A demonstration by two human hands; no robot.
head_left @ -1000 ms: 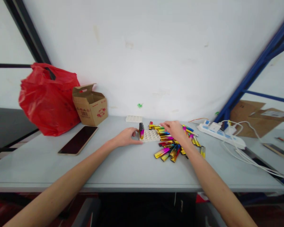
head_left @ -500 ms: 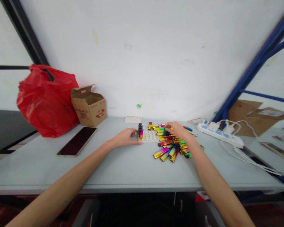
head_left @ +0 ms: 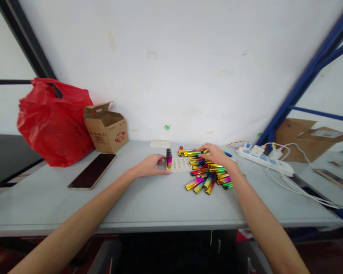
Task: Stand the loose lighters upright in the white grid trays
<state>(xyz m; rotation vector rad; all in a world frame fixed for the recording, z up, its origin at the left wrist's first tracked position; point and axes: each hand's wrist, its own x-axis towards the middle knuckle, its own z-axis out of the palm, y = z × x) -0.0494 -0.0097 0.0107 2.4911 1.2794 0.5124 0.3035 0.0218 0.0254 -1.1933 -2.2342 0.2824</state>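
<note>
At mid-table, we are working between a white tray [head_left: 180, 164] and a heap of rainbow lighters [head_left: 207, 171].

Our left hand [head_left: 150, 166] is lying loosely curled against the tray's left edge, steadying it beside the upright lighters [head_left: 169, 158]; our right hand [head_left: 215, 155] is resting on the heap just right of it, fingers curled down; whether they are pinching one we cannot tell.

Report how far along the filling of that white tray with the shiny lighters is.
Done: only a few lighters stand upright at the left edge of the white tray. In hand: the left hand rests at the tray's left edge, and the right hand lies on the pile of lighters beside it; whether it grips one is unclear. Left: most tray slots look unfilled, and the pile is still large.
</note>
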